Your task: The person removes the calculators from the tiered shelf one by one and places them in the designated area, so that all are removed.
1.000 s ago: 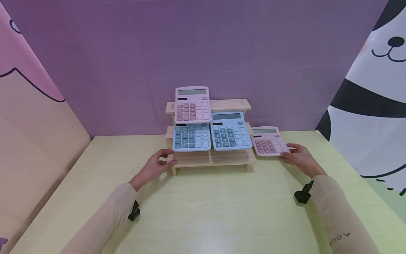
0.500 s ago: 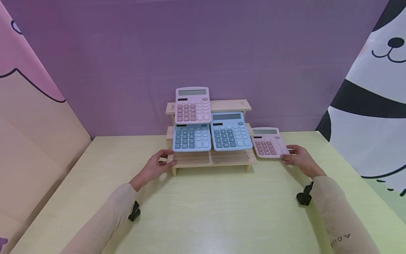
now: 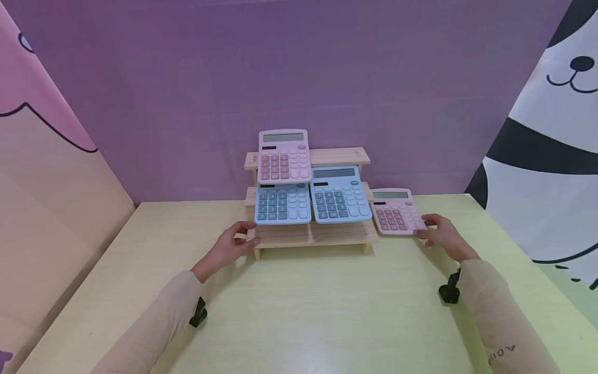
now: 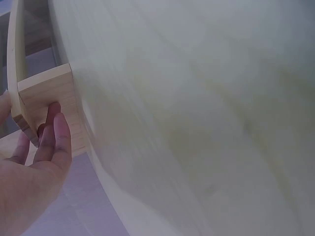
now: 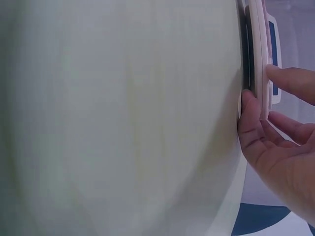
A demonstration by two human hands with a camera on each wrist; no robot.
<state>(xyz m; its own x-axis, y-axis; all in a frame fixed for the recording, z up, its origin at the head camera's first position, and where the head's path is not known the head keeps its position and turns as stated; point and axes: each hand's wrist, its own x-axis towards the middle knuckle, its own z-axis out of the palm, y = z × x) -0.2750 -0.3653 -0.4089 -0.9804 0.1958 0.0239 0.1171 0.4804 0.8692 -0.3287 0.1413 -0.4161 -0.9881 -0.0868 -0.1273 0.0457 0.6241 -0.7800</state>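
A creased purple sheet [image 3: 420,78] hangs straight behind the pale, faintly grained table [image 3: 308,301], whose front catches a soft gleam. To the left a beige side panel [image 3: 46,171] turns pink above a black curved line; to the right stands a smiling panda print [image 3: 542,202] with pale green [image 3: 579,296] low down.

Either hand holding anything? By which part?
Right hand: pink calculator beside the rack, by its near right corner. Left hand: wooden rack, by the left end of its bottom shelf.
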